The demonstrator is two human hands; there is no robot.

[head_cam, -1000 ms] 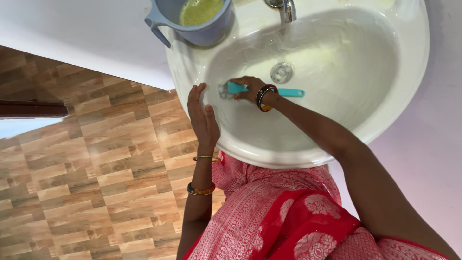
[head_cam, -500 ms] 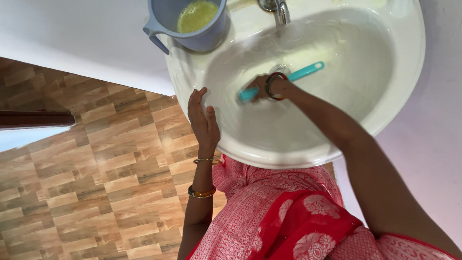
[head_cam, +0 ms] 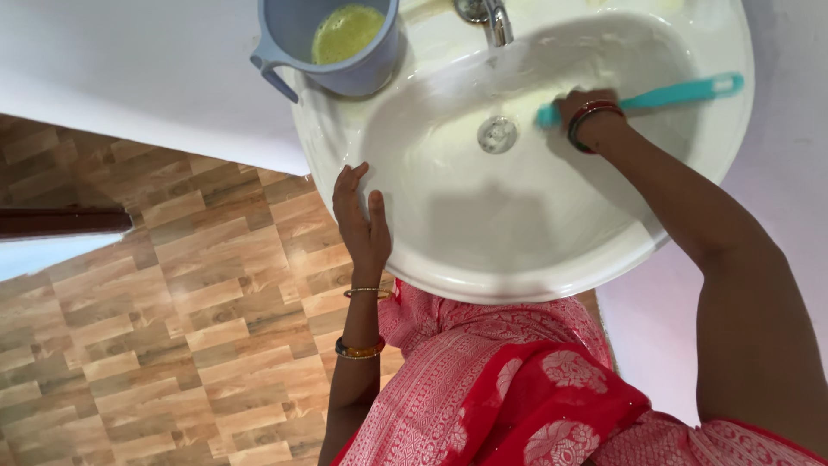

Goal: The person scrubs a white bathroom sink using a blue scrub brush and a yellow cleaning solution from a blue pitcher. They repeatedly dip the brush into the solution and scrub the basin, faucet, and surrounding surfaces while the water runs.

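My right hand (head_cam: 585, 106) grips a teal scrubbing brush (head_cam: 664, 93) inside the white washbasin (head_cam: 517, 280), pressed against the basin's far right wall, just right of the metal drain (head_cam: 498, 134). The brush handle sticks out toward the right rim. My left hand (head_cam: 362, 226) rests flat on the basin's left rim, fingers spread, holding nothing. Bangles circle both wrists.
A blue-grey mug (head_cam: 332, 43) with yellowish-green liquid stands on the basin's upper left rim, next to a metal tap (head_cam: 490, 19). Wood-pattern floor tiles (head_cam: 172, 328) lie to the left, a white wall behind the basin. My red patterned garment (head_cam: 517, 388) hangs below the basin.
My right hand has swept the brush from the basin's left side, past the drain, to the far right wall. My left hand stayed on the rim.
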